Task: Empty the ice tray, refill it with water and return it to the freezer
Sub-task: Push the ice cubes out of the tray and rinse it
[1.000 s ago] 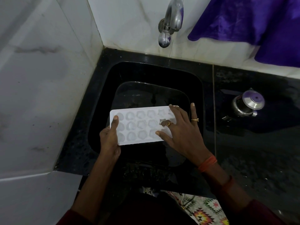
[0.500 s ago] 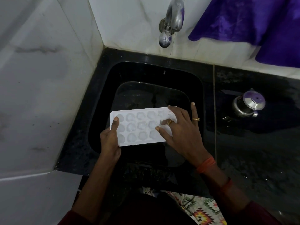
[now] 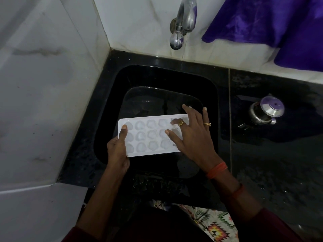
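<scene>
Ice tray point(image 3: 148, 137): was held over the sink point(image 3: 157, 75), where ice could fall.
Left grip point(image 3: 117, 151): was clamped on its left end, to steady it.
Right grip point(image 3: 192, 137): was laid flat, unclenched, on the right cells, probably to loosen ice.

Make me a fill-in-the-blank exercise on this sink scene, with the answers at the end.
1. The white ice tray is held over the black ____.
2. The left hand grips its end, ____ on top.
3. The right hand wears ____ gold rings.
4. The cloth beside the tap is ____.
Missing words: sink; thumb; two; purple.
</scene>
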Demonstrator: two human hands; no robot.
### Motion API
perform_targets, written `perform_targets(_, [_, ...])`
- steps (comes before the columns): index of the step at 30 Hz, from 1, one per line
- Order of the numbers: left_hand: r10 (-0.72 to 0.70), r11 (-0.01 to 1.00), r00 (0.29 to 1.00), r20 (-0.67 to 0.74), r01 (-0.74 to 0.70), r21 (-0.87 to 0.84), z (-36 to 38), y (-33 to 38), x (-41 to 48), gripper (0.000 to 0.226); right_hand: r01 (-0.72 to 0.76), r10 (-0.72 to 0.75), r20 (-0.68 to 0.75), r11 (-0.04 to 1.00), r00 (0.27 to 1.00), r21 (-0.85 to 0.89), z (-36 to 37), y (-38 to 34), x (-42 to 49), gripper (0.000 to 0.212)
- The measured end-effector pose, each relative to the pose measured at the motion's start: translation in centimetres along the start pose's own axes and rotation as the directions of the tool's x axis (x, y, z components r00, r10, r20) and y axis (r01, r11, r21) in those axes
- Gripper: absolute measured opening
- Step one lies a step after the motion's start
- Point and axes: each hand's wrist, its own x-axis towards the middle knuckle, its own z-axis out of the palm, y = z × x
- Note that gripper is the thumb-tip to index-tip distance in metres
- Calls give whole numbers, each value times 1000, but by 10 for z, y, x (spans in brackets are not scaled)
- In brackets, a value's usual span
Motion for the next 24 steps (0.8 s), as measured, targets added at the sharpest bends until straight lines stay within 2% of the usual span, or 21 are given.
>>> perform_targets(8, [-1, 1000, 1000, 15, 1, -7, 3, 0, -4, 32, -17, 17, 21, 999, 1000, -33, 4, 0, 2, 55])
perform_targets(15, [-1, 1000, 1000, 10, 1, -4, 4, 0, -4, 31, -5, 4, -30, 999, 1000, -33, 1, 1, 3, 58])
perform_targets(21, [6, 1000, 1000, 20, -5, -17, 5, 0, -4, 31, -14, 17, 45, 997, 999, -78, 3, 2, 2, 58])
perform_targets(24, [5, 1000, 1000, 20, -5, -10, 6, 1, -5, 31, -11, 12, 16, 996, 1000, -84, 3, 2, 3, 56])
